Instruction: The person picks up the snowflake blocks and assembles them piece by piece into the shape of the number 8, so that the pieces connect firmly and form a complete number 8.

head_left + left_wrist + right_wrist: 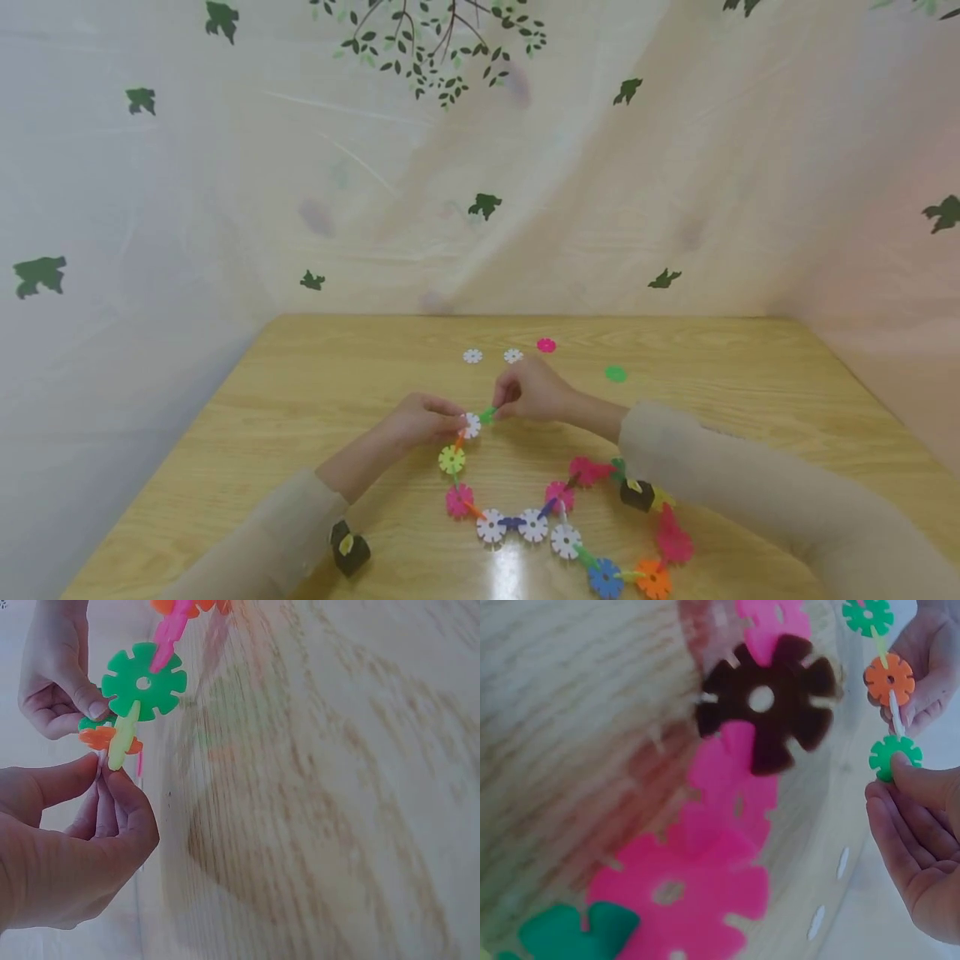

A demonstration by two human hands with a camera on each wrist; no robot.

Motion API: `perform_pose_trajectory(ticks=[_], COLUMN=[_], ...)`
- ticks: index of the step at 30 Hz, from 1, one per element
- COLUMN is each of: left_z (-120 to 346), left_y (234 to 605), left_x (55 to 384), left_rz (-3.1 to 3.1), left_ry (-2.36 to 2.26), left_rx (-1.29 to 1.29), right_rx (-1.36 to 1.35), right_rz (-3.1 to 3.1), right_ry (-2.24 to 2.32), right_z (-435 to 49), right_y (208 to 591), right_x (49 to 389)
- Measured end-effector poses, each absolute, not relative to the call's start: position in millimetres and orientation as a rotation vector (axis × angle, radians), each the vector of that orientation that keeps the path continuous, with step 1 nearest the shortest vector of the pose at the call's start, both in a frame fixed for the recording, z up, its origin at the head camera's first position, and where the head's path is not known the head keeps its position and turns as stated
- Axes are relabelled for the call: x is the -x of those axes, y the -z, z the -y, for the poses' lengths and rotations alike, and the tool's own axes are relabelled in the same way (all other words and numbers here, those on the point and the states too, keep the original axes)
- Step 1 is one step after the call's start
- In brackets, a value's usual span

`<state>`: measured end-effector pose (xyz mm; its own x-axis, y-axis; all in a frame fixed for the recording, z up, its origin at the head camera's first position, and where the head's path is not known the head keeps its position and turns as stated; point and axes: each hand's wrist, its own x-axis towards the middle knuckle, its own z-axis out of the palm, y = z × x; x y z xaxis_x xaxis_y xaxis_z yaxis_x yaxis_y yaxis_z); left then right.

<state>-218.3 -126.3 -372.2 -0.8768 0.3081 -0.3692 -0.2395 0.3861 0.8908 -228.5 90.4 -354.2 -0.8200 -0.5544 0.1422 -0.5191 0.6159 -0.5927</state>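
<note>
My left hand (420,419) pinches a white flower-shaped disc (471,426) between thumb and fingers. With thumb and fingertips my right hand (536,390) grips a green slotted disc (885,752), whose edge meets the white one. An orange disc (890,679) sits on the white disc's other side, followed by a yellow disc (452,460). From there a chain of interlocked discs curves over the table through a pink disc (459,501) and a blue disc (605,577). Beyond an orange disc (653,579) it bends back, partly hidden by the right sleeve.
Loose discs lie on the wooden table (337,358) beyond the hands: a white disc (472,356), another white disc (513,356), a pink disc (546,345) and a green disc (616,373). A pale curtain (420,242) with leaf prints hangs behind the table.
</note>
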Motion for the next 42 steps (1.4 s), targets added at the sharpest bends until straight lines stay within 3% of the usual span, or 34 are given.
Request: perform_pose_trajectory(ticks=[12,25,42], left_z=[123,121,120], left_y=[368,371,369], left_x=[214,214,215], left_rz=[-2.213,-2.251,-2.220], left_ry=[-1.514,-1.493,-1.518], left_rx=[-0.026,0.031,0.042], right_rx=[1.000,0.952,1.096], right_rz=[-2.938,-2.901,-2.940], right_ry=[0.902,1.019,0.966], right_z=[-79,-80,-80], right_y=[353,358,361], right_x=[211,210,210])
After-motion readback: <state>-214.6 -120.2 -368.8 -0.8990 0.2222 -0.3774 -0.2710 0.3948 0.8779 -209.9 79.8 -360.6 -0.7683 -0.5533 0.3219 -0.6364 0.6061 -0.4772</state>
